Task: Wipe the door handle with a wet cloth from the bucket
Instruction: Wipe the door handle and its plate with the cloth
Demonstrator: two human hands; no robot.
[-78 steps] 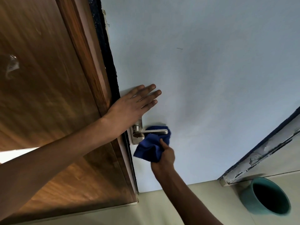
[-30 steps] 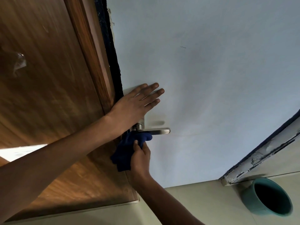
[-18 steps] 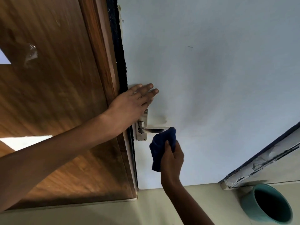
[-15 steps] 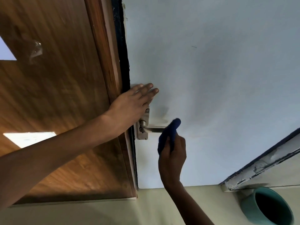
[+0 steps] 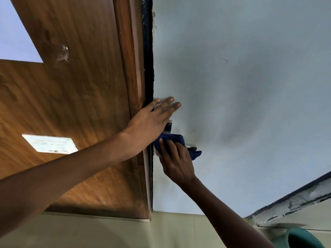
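Handle: stiff metal lever; only its tip shows, just past the right fingers.
Cloth: blue, soft and limp, likely slick when wet; bunched over the lever under the right fingers.
Right hand: fingers curled, pressing the cloth around the lever.
Left hand: fingers flat and spread on the door, above the cloth.
Hold: best wrapped around the lever, not pinched.
Bucket: well apart, low right.
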